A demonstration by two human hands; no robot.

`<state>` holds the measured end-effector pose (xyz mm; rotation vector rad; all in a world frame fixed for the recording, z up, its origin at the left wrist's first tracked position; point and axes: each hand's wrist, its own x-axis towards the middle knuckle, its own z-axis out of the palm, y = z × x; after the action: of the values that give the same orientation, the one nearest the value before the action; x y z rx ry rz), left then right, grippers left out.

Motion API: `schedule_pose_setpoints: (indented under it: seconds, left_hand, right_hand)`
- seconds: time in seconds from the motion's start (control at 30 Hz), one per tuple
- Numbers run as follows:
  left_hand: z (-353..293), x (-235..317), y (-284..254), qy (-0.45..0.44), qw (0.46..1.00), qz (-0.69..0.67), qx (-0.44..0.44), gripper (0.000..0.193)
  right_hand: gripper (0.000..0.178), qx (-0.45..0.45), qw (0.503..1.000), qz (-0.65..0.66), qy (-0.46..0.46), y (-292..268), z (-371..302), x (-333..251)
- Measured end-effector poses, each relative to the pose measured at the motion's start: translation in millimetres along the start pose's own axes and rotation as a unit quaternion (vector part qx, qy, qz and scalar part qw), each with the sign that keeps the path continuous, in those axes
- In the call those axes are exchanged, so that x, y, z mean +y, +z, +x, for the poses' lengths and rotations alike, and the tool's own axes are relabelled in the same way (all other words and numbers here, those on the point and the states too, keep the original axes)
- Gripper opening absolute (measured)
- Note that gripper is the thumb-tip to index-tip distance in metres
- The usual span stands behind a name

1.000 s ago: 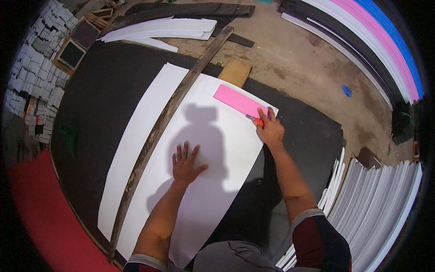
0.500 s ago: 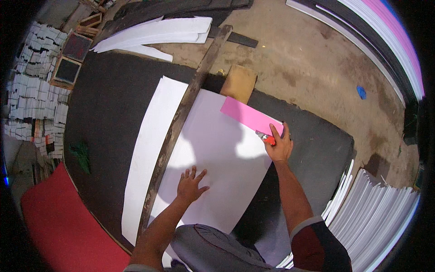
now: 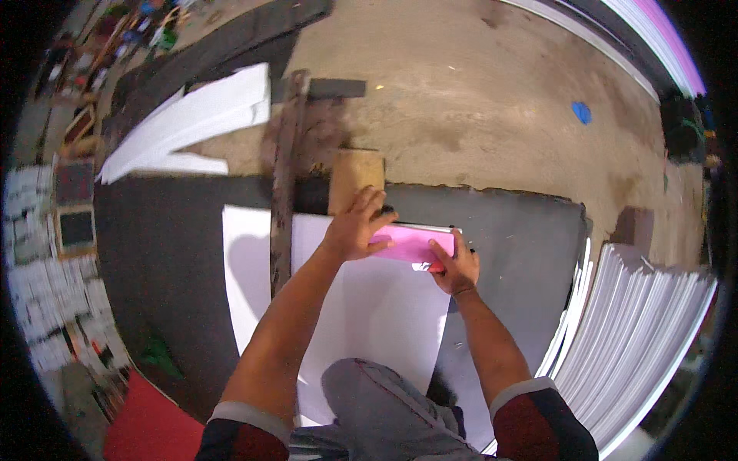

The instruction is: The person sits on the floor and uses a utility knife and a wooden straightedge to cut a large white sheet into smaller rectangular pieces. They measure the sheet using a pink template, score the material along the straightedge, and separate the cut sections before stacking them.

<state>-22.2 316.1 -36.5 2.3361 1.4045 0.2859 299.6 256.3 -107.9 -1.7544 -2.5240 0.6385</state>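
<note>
Pink, plain-faced strip (image 3: 416, 244) touches the spread left hand (image 3: 351, 233), while the right hand (image 3: 460, 271) clutches a red cutter (image 3: 436, 267) against it.

Markings: none legible. I can read no text, label, brand, number or sign on any surface in view.
</note>
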Motion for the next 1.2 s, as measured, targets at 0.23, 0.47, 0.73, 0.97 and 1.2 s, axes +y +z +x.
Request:
schedule_pose_setpoints:
  seconds: [0.23,0.47,0.73,0.97,1.2]
  left_hand:
    - [21.6,-15.8,21.7,0.041,0.992,0.021,-0.115,0.056]
    - [18.8,-26.5,28.6,0.077,0.993,0.004,-0.088,0.053]
    - [21.3,-30.6,30.3,0.089,0.989,0.010,-0.115,0.057]
    - [28.2,-26.0,23.7,0.131,0.984,0.033,-0.113,0.064]
    - [30.1,-15.7,16.7,0.115,0.978,0.083,-0.155,0.068]
  right_hand:
    - [0.081,-0.004,0.999,0.038,0.006,4.2,-5.4,-0.2]
    - [0.081,-0.152,0.986,0.043,0.054,5.2,-10.2,-9.8]
    - [0.077,-0.037,0.999,0.004,0.020,5.2,-6.4,-11.1]
    - [0.080,-0.006,0.996,-0.018,0.083,-14.5,-13.4,-28.1]
    - [0.071,0.300,0.862,0.049,0.405,15.2,-8.8,-102.8]
